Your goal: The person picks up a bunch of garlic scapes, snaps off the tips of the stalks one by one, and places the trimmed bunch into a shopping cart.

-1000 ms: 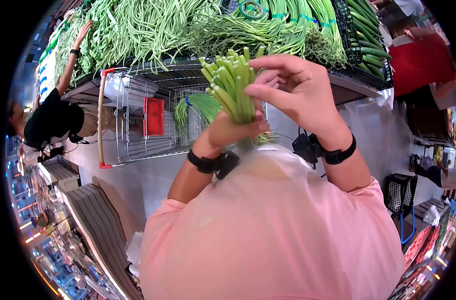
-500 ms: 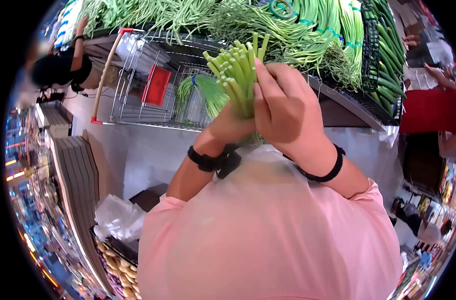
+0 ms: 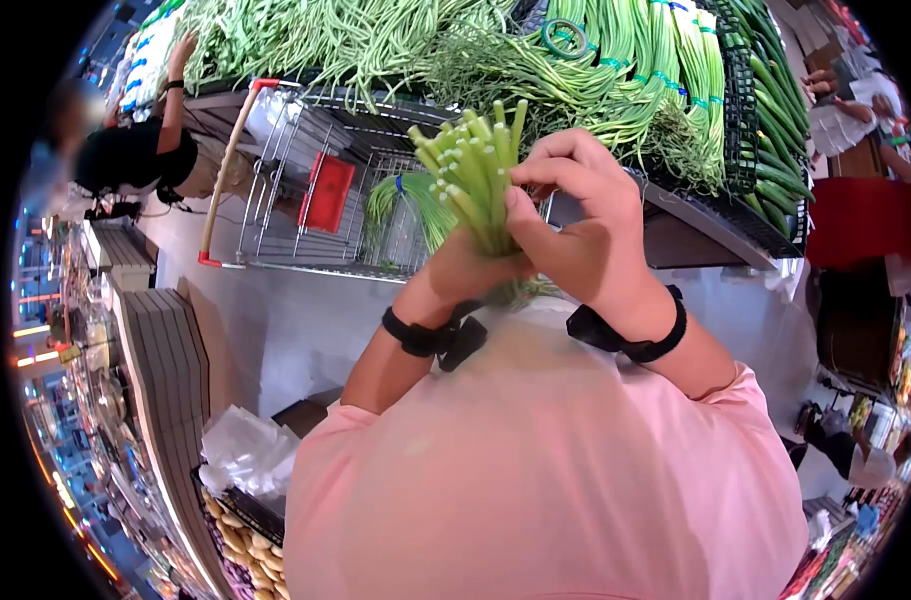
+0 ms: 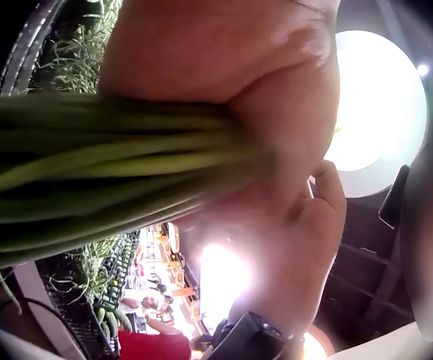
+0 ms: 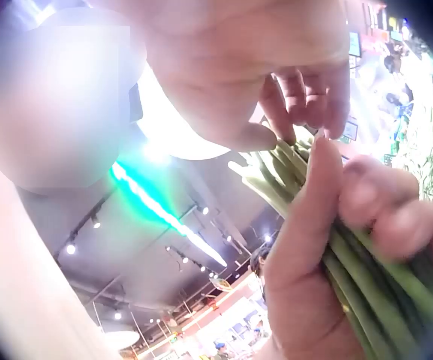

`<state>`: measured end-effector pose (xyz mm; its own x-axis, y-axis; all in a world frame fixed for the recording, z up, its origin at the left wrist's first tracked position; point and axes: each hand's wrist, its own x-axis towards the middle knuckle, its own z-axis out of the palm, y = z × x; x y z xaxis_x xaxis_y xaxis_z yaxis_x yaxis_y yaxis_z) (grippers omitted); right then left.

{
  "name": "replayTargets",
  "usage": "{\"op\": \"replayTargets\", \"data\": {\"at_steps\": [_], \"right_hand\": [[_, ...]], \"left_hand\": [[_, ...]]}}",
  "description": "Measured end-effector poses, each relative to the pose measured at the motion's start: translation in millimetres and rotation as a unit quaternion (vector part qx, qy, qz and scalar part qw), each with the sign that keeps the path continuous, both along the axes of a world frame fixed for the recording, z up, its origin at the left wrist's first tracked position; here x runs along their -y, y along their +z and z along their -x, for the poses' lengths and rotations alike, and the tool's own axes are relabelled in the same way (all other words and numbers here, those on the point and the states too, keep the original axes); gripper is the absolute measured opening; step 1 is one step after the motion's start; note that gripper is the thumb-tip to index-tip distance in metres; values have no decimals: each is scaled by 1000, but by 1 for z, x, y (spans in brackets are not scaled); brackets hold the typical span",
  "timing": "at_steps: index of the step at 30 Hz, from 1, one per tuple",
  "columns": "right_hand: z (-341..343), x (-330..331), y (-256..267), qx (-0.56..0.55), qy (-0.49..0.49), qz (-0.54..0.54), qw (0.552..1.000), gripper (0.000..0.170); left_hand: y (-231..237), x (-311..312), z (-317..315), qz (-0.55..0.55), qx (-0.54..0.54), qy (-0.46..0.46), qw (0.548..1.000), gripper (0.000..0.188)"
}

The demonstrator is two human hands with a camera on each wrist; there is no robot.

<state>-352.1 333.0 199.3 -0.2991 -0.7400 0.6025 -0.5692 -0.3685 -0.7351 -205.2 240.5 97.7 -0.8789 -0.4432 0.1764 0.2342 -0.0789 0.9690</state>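
Note:
My left hand (image 3: 465, 268) grips a bunch of garlic scapes (image 3: 472, 170) in front of my chest, the pale cut ends fanned upward. In the left wrist view the long green stalks (image 4: 89, 172) run out of that fist. My right hand (image 3: 587, 225) is at the right side of the bunch, thumb and forefinger pinching at stems just under the cut ends. The right wrist view shows the right hand's curled fingers (image 5: 306, 97) over the cut ends, with the left thumb (image 5: 318, 187) pressed along the stalks.
A shopping cart (image 3: 265, 262) with a tied green bundle (image 3: 415, 205) stands ahead to the left. Behind it, a stall holds long beans (image 3: 345, 45), taped scape bundles (image 3: 665, 60), a tape roll (image 3: 564, 38) and cucumbers (image 3: 770, 130). A person (image 3: 140, 155) reaches in from the left.
My right hand dipped against the bunch half a second ago, then its thumb and forefinger spread slightly apart along the stems. The left hand keeps its grip. The head view has swung a little.

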Motion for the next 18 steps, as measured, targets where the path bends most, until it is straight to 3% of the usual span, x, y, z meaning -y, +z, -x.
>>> {"op": "replayTargets", "data": {"at_steps": [3,6,9,10,13,14,18], "right_hand": [[0,5,-9,36,31,-10,999,23],[-16,6,-6,211,37,-47,976,50],[-39,25,-14,260,-28,67,963,78],[-40,27,-14,264,20,22,964,88],[-47,31,6,55,119,-124,984,104],[-59,32,7,78,54,-172,980,105],[-69,42,4,-112,-106,-197,968,100]], "left_hand": [[12,11,-9,-125,40,-62,989,70],[39,25,-9,-181,69,-100,976,67],[44,41,-9,-176,79,-131,972,65],[43,46,-10,-167,83,-143,972,64],[41,61,-14,-148,95,-176,969,62],[42,65,-17,-142,98,-185,967,61],[46,76,-20,-127,112,-213,962,58]]}}
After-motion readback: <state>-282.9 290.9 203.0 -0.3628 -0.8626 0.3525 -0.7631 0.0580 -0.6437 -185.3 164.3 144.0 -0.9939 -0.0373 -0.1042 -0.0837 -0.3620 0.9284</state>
